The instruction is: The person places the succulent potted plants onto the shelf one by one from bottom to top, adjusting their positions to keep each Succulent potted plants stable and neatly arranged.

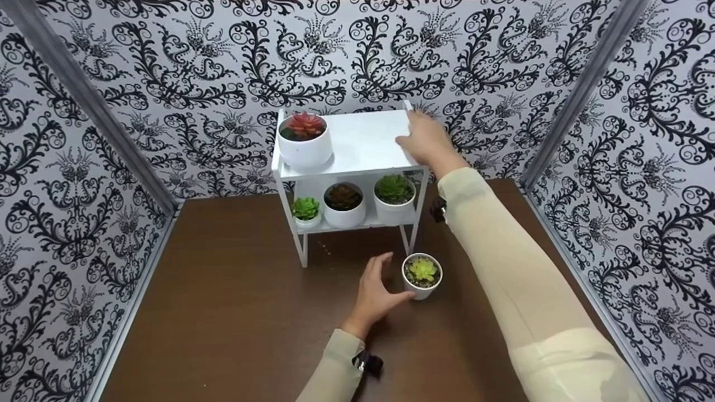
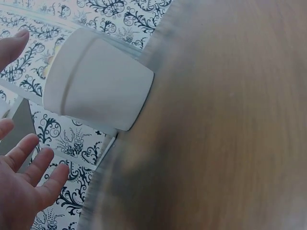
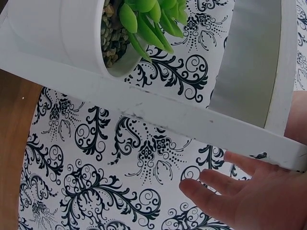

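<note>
A white two-tier plant shelf (image 1: 366,139) stands on the brown table. My right hand (image 1: 425,139) grips the right end of its top tier, thumb over the board and fingers along the outer side. My left hand (image 1: 377,298) is spread beside a small white pot (image 1: 419,290) with a yellow-green succulent (image 1: 423,269). Its thumb lies close to the pot's near side; whether it touches is unclear. In the left wrist view the pot (image 2: 100,81) appears apart from the outstretched fingers (image 2: 45,167). In the right wrist view, the fingers (image 3: 211,196) extend past the shelf's side bar (image 3: 168,108).
A white pot with a red succulent (image 1: 305,125) sits at the top tier's left end. The lower tier holds a small green succulent (image 1: 306,208), a dark brown one (image 1: 343,196) and a larger green one (image 1: 394,188). Patterned walls (image 1: 313,56) enclose the brown table (image 1: 234,312).
</note>
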`<state>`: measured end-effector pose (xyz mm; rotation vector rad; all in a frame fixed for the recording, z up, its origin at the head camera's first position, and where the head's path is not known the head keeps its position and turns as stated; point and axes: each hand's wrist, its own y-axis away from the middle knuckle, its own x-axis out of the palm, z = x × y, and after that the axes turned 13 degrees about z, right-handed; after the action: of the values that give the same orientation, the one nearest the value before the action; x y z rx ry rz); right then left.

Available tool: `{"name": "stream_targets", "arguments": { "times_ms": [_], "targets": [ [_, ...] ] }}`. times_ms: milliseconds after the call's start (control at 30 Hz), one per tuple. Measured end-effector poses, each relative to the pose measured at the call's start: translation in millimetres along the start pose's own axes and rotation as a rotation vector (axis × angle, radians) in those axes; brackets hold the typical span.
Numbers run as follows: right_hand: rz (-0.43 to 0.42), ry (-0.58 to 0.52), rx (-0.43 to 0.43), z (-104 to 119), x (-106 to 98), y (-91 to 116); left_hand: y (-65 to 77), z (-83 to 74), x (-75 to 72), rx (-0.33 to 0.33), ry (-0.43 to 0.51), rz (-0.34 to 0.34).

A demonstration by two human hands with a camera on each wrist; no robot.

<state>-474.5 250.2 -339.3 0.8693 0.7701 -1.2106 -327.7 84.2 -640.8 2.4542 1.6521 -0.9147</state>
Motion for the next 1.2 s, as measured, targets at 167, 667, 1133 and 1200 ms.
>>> {"name": "stream_targets", "arguments": {
  "times_ms": [167, 667, 1133, 1200],
  "targets": [
    [0.000, -0.004, 0.000, 1, 0, 0, -0.3, 4.7, 4.9, -0.001, -0.017, 0.007],
    [-0.002, -0.016, 0.001, 1, -1, 0, -4.4, 15.8, 16.7, 0.033, -0.014, 0.042],
    [-0.011, 0.010, -0.007, -2, -1, -5, -7.0, 19.8, 29.9, -0.070, 0.064, 0.072],
    [-0.012, 0.011, -0.006, -1, -1, -5, -7.4, 19.6, 31.7, -0.069, 0.055, 0.071]
  ]
}}
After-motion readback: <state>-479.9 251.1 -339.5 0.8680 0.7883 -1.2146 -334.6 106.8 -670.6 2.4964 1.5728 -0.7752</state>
